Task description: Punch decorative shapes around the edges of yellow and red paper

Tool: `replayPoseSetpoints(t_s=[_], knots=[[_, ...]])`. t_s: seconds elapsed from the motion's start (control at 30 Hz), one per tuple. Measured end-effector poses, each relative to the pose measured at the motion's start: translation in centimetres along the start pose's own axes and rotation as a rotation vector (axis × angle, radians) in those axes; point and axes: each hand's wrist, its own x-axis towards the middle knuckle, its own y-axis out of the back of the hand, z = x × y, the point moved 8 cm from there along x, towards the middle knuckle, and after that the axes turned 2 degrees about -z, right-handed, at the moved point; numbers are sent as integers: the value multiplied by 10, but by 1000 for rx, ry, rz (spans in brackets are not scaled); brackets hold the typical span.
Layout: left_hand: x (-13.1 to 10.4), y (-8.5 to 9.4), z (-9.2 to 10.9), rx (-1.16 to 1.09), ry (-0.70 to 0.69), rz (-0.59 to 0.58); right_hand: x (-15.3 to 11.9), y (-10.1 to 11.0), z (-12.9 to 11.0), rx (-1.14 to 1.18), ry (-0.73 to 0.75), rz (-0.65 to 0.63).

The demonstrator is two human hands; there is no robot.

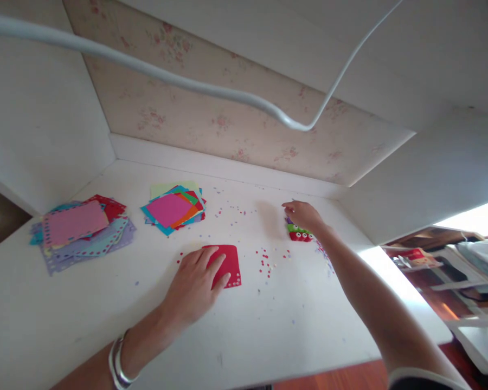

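A red paper square (230, 264) lies on the white desk, with small holes punched along its lower right edge. Spread over its left part is my left hand (197, 276), fingers apart, pressing the sheet flat. Farther right, my right hand (303, 214) reaches over a group of small punches in purple, green and red (297, 232) with round white eye-like spots. Its fingers are bent and partly hidden, so whether they hold anything is unclear. Small red punched dots (264, 262) lie between the red sheet and the punches.
A stack of uncut coloured paper (168, 210) sits at the back left centre. Left of it is a pile of hole-edged sheets (75, 223). A white cable (179, 78) crosses above the desk. Shelves with folded things (451, 265) stand at the right.
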Motion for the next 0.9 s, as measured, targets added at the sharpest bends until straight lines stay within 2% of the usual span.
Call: replayPoseSetpoints(t_s=[0.13, 0.23, 0.37, 0.47, 0.63, 0.9], knots=[[6, 13, -24, 49, 121, 34, -33, -10, -60, 130, 166, -46], [8, 15, -35, 60, 149, 32, -62, -24, -109, 237, 280, -97], [9, 13, -38, 21, 133, 16, -85, -39, -166, 404, 383, -151], [9, 12, -37, -58, 117, 20, -86, -46, -192, 390, 407, -173], [9, 13, -35, -110, 118, 15, -78, -48, -204, 409, 377, -213], [11, 7, -51, -298, 230, 6, -91, -41, -182, 720, 242, -59]])
